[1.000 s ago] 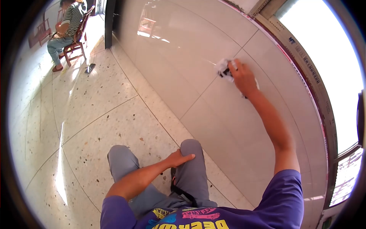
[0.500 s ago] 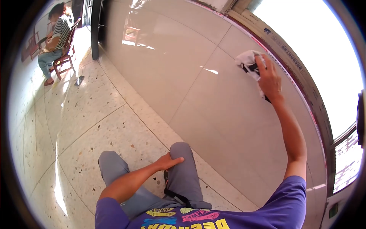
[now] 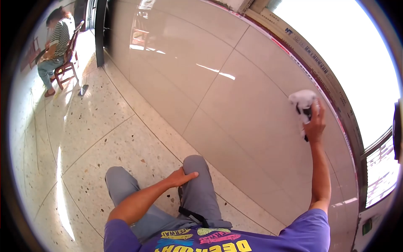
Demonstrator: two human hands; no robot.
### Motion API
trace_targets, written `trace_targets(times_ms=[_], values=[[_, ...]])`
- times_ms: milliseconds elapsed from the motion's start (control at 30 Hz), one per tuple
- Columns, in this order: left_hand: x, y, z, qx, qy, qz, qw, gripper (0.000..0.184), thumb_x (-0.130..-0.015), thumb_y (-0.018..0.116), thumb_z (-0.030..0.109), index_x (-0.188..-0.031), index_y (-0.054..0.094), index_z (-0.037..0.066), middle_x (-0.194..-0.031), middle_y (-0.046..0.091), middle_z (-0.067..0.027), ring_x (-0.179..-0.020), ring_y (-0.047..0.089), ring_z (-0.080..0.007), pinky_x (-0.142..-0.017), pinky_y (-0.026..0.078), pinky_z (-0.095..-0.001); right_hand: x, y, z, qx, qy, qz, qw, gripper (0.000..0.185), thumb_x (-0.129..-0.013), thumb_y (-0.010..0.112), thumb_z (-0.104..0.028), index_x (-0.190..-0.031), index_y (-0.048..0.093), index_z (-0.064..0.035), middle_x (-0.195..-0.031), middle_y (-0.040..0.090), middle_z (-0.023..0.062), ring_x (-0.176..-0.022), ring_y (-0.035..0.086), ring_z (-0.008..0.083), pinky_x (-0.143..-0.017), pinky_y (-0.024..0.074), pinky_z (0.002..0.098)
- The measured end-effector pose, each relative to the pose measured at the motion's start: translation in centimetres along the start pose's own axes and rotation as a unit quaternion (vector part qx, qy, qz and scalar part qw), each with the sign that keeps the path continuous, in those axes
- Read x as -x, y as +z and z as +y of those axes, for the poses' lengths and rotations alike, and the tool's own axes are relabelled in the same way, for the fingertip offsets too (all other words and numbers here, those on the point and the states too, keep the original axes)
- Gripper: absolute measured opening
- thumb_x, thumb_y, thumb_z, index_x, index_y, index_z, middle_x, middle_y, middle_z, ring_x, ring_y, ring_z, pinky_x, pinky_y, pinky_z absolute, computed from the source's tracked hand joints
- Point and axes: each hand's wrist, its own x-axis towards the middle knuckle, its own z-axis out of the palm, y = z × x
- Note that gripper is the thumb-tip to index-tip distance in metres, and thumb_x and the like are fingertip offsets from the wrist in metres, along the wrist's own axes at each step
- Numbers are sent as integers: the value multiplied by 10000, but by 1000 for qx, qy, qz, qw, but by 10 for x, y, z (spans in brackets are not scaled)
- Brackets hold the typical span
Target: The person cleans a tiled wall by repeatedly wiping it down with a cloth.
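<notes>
A white cloth with black patches is pressed against the glossy tiled wall, near its upper right part below the window. My right hand is closed on this cloth, with the arm stretched out. My left hand rests on my right knee, its thumb apart from the other fingers and nothing visible in it.
A person in a striped top sits on a wooden chair at the upper left. A dark flat object lies on the speckled floor. Taped cardboard lines the window ledge at the right.
My right hand has moved with the cloth to the right and down along the wall, after first going up and right. My left hand stays on the knee. The view has shifted slightly.
</notes>
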Motion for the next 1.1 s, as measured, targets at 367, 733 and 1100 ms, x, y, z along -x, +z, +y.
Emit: trace_targets(times_ms=[367, 733, 1100], values=[[3, 2, -7, 3, 30, 13, 999, 1135, -777, 601, 774, -1409, 387, -144, -1240, 614, -307, -1114, 637, -352, -939, 499, -387, 65, -21, 25, 22, -15, -63, 998, 609, -770, 752, -54, -1344, 552, -80, -1389, 538, 167, -1172, 598, 390, -894, 547, 440], [5, 3, 7, -51, -1, 10, 999, 1139, -790, 595, 764, -1396, 376, -175, -1254, 602, -327, -1144, 631, -372, -947, 503, -396, 177, -20, -5, 21, 9, -83, 996, 433, -825, 669, -9, -1249, 629, -88, -1307, 599, 167, -1106, 631, 369, -874, 552, 427], [10, 8, 21, -42, -7, 7, 999, 1145, -780, 597, 780, -1416, 371, -145, -1226, 617, -288, -959, 679, -298, -752, 554, -355, 126, -47, 36, 72, 178, 33, 981, 641, -735, 805, -98, -1327, 559, -101, -1363, 545, 170, -1163, 593, 394, -911, 546, 434]])
